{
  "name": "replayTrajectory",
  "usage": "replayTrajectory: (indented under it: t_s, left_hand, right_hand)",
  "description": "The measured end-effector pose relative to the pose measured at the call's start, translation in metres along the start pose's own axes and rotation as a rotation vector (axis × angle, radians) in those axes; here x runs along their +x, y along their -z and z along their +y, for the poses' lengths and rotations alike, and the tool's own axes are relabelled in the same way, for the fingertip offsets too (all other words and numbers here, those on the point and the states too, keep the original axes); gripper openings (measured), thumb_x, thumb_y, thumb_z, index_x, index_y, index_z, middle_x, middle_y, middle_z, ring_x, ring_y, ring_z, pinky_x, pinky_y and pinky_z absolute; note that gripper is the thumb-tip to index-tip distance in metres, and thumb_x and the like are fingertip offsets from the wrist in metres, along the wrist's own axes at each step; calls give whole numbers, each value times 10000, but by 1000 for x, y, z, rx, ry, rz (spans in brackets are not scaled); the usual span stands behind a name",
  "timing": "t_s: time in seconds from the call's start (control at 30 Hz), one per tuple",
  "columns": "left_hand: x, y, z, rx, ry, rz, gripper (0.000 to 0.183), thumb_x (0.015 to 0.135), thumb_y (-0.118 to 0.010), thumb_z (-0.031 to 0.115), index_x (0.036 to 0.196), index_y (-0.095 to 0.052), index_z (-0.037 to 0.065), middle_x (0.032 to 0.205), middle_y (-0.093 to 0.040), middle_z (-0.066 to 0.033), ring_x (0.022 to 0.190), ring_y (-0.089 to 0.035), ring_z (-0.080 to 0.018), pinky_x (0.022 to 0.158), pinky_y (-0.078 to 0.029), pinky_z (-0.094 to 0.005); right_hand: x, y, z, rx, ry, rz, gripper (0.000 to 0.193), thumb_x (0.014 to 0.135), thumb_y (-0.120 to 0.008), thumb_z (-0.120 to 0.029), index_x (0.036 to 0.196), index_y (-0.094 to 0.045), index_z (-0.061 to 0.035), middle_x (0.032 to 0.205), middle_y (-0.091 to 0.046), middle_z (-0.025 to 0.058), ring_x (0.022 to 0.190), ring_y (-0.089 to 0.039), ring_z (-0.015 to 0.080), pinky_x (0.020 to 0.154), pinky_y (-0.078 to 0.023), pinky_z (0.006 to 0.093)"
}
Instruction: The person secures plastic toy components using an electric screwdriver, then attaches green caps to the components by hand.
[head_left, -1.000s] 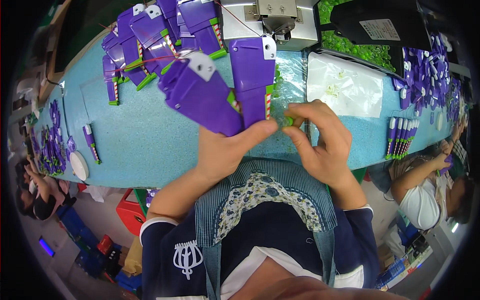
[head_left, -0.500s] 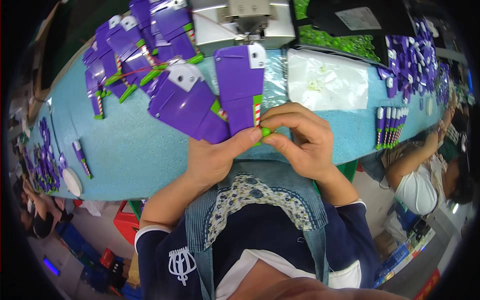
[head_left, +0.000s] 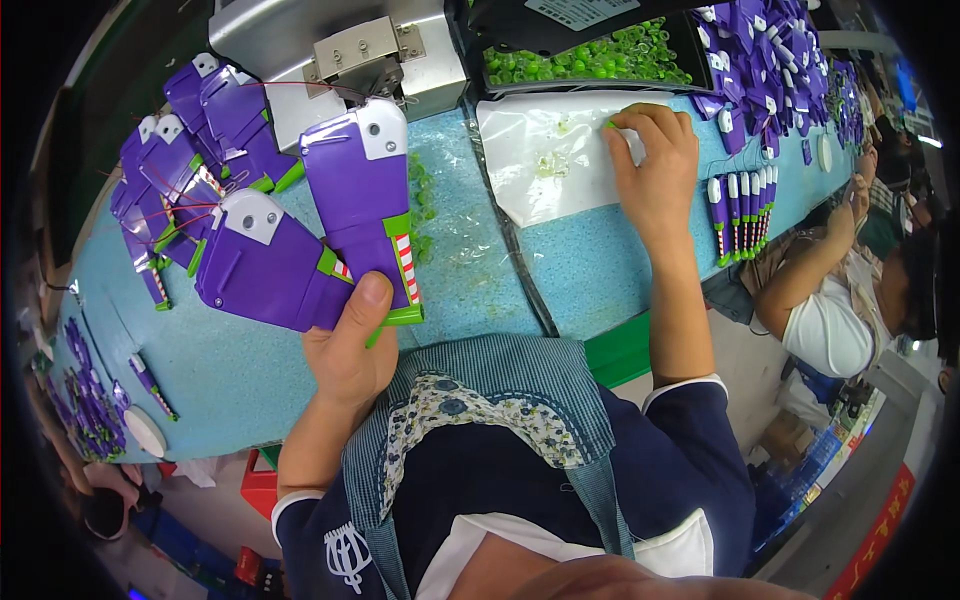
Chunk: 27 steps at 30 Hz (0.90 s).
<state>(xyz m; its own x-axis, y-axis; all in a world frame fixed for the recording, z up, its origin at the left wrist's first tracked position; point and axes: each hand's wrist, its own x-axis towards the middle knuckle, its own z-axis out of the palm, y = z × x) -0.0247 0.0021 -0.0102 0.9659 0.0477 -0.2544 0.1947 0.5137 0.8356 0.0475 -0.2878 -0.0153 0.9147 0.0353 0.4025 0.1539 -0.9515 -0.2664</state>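
Two flat purple plastic panels, a left one (head_left: 255, 265) and a right one (head_left: 355, 190), fan out from my left hand (head_left: 350, 345). Its thumb presses across their lower ends, and the fingers underneath are mostly hidden. Each panel has a white corner with dark round spots, plus green trim and a red-and-white striped strip. Away to the right, over a white sheet (head_left: 540, 200), my right hand (head_left: 655, 155) is closed in a pinch. A tiny green piece (head_left: 611, 124) shows at its fingertips.
More purple panels (head_left: 235, 110) with thin red wires lie at left. Behind stands a metal device (head_left: 365, 55); a black tray of green pieces (head_left: 590, 55) is beyond the sheet. Striped-edged parts (head_left: 740, 215) stand in a row at right, near a purple pile (head_left: 765, 60) and a co-worker (head_left: 825, 310).
My right hand has left the panels' lower end and moved right, over the white sheet. My left hand still holds both panels. The whole view has shifted.
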Motion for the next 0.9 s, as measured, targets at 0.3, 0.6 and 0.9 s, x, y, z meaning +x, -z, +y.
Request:
replayTrajectory:
  t_s: [0.3, 0.6, 0.9]
  left_hand:
    - [-4, -1, -2, -72, 49, 59, 326, 813, -596, 109, 1107, -520, -10, 926, -596, -129, 781, -577, -218, 655, -464, -349]
    - [-3, 4, 2, -134, 79, -103, 335, 806, -576, -21, 1135, -533, 27, 1020, -601, -88, 906, -584, -194, 781, -469, -359]
    - [-4, 1, -4, 211, -126, -126, 449, 802, -621, -84, 1216, -488, 26, 1112, -574, -70, 981, -571, -180, 810, -491, -355]
  right_hand:
    - [7, -10, 0, -98, 21, 6, 121, 712, -711, -102, 803, -641, -63, 886, -613, 25, 854, -523, 236, 735, -375, 370]
    - [6, -13, 1, -66, 23, 73, 118, 710, -714, -100, 797, -639, -76, 873, -611, 18, 836, -515, 234, 718, -362, 363]
    - [-7, 13, -42, 648, -138, -30, 146, 771, -672, -23, 915, -655, -4, 941, -619, 83, 910, -559, 192, 812, -424, 291]
